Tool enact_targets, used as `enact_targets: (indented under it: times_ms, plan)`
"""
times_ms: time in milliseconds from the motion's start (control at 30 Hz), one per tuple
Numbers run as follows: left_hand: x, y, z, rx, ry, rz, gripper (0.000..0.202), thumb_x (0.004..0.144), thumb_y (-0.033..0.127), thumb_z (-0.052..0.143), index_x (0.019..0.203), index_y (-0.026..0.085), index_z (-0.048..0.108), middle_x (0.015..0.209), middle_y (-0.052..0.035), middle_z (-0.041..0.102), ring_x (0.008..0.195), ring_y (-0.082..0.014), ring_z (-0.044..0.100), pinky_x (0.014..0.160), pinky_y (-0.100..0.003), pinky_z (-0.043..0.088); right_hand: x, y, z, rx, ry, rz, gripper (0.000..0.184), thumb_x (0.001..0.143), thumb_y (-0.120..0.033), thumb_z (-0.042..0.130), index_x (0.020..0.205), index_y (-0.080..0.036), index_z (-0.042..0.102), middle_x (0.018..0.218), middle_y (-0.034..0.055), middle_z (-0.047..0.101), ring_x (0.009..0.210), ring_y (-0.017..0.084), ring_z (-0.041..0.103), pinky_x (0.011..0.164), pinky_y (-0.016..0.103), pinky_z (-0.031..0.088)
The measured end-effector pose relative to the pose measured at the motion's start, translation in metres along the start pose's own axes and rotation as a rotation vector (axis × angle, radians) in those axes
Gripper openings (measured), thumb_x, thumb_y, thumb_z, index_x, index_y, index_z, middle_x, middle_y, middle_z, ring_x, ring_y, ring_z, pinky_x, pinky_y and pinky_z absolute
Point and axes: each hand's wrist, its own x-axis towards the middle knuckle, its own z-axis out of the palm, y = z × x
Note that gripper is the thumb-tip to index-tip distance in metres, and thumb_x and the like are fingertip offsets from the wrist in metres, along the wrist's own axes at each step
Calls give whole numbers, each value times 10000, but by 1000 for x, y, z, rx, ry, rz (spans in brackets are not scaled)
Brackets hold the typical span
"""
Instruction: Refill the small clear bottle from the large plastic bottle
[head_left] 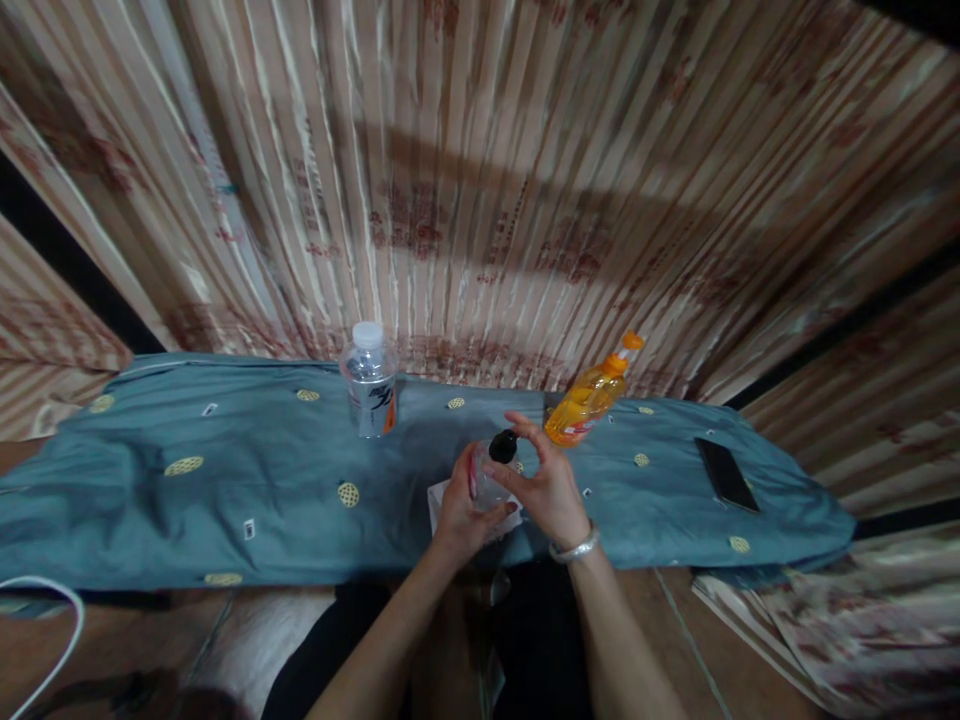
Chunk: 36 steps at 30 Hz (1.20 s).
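A small clear bottle [491,488] with some pink on its side stands near the front of the cloth-covered surface. My left hand [459,515] is wrapped round its body. At the top of the bottle, my right hand [547,488], with a silver bracelet at the wrist, has its thumb and index finger at the black cap [502,447]. The other fingers of that hand are partly hidden. Beneath the bottle and my left hand lies a white sheet or tissue [436,498], mostly covered.
At the back left stands a clear bottle with a white cap [367,337]. An orange dish-soap bottle [585,402] is back right. Farther right lies a black phone [726,474]. The teal cloth [285,530] is wrinkled. A patterned curtain [450,200] hangs behind.
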Motion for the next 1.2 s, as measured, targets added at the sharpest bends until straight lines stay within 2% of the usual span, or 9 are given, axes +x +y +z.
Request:
enact_targets:
  times_ms: [167,367,467,567,767,867,967,1100,1200]
  plan:
    - [0,0,0,19,2,-7,805,586,276,775,1288,228,384,1283,-100,550,1178,-270,546,1051,-468,379,0,2,-4,167,-213,-41,448,867,-364,605,1297,-265,524,1366,63,546,1295,222,475,1115,418,342]
    - [-1,0,-1,24,6,6,827,578,330,792,1288,236,377,1326,-101,526,1261,-278,486,1088,-467,342,-1,2,5,-22,42,3,442,723,-379,760,1113,-224,622,1291,104,594,1273,288,488,1094,477,356]
    - [-1,1,-1,20,-4,0,818,596,325,775,1298,225,366,1299,-108,546,1214,-280,528,1053,-477,384,-1,3,1,60,-63,-14,580,760,-389,728,1282,-245,520,1395,89,508,1303,259,459,1115,458,335]
    - [-1,0,-1,18,-12,-6,798,602,299,768,1291,218,373,1285,-117,552,1178,-279,553,1030,-477,407,-1,3,-2,140,-195,-30,449,873,-368,592,1302,-260,515,1397,67,512,1330,222,432,1130,425,319]
    - [0,-2,-1,21,-9,-5,848,588,351,783,1302,213,347,1324,-126,517,1225,-285,513,1054,-477,379,0,0,7,-45,67,4,385,734,-379,745,1069,-226,632,1323,98,571,1267,282,494,1086,467,368]
    - [-1,0,-1,30,-9,0,823,596,325,773,1298,216,358,1316,-116,521,1219,-280,515,1063,-483,363,-1,3,2,4,-41,-23,539,764,-399,720,1247,-234,549,1392,91,510,1297,265,466,1098,450,357]
    - [-1,1,-1,20,-13,10,805,602,303,766,1297,218,368,1299,-111,535,1195,-273,531,1049,-472,380,-1,5,-2,102,-194,-51,447,869,-397,596,1287,-248,538,1374,76,537,1299,243,471,1104,435,351]
    - [-1,-4,0,9,-9,20,834,589,329,784,1302,223,365,1322,-115,521,1207,-277,524,1047,-470,384,-1,3,4,6,-6,-6,376,796,-398,683,1130,-231,635,1281,90,611,1237,270,527,1073,453,385]
    - [-1,-6,-1,13,-4,21,835,585,336,790,1300,225,372,1323,-119,520,1217,-285,516,1052,-482,376,-1,2,7,-30,58,0,485,717,-408,760,1144,-228,618,1349,90,555,1273,273,490,1094,455,361]
